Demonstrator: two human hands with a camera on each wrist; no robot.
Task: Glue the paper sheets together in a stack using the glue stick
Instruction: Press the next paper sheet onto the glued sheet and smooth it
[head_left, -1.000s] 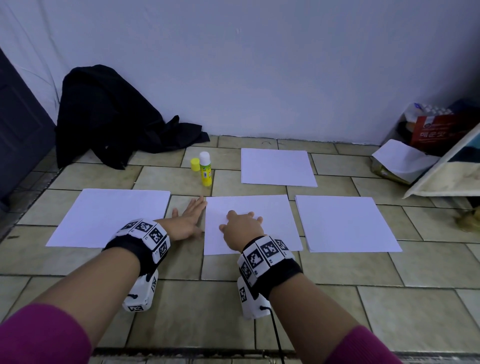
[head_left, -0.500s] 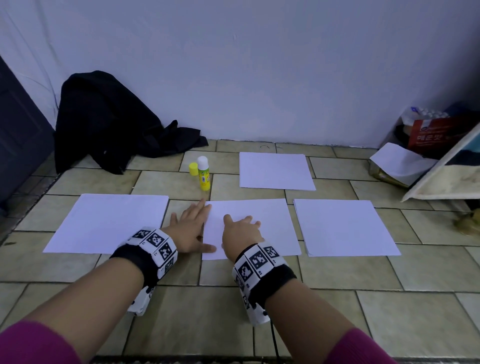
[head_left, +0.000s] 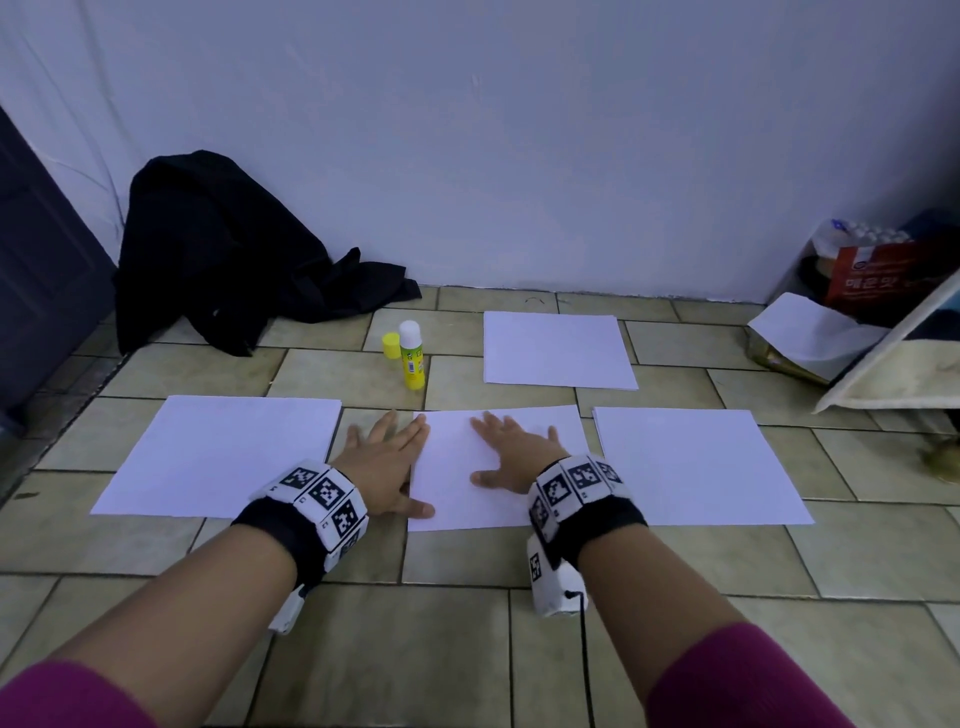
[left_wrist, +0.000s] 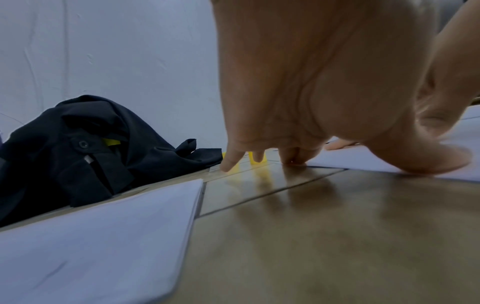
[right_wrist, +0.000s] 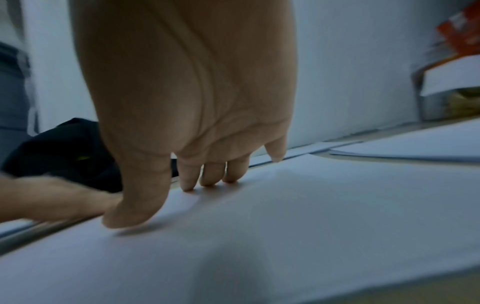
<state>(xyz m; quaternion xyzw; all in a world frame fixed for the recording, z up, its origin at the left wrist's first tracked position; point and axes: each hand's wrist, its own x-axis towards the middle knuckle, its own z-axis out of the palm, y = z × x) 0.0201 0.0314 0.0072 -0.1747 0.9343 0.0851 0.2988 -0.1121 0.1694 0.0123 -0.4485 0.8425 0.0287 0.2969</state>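
1. Right hand (head_left: 511, 457): flat, fingers spread, palm down on the middle sheet (head_left: 467, 493). It holds nothing; the pose reads as pressing the paper down, likely to seat a glued layer or to keep the sheet from sliding.
2. Left hand (head_left: 382, 465): also flat and spread, holding nothing. It lies mostly on the tiled floor (head_left: 467, 649) at the sheet's left edge, thumb and forefinger tip just over that edge. Judged to be squaring or steadying the edge.
3. Middle sheet: white, lying flat on the floor directly before the person. Whether it is one sheet or several already joined cannot be told.
4. Left sheet (head_left: 218, 454), right sheet (head_left: 696, 462), far sheet (head_left: 556, 348): laid out singly around the middle one, apart from each other, none overlapping. The spread presumably keeps each within reach for adding to the stack.
5. Glue stick (head_left: 410, 356): upright on the floor beyond the left hand, uncapped, white tip up, untouched. Standing keeps the tip off the tiles.
6. Yellow cap (head_left: 390, 345): set just beside the stick, on its left.
7. Dark garment (head_left: 223, 254): heaped against the wall, far left, clear of the work.
8. Clutter (head_left: 862, 291): packages and a loose paper in the right corner.
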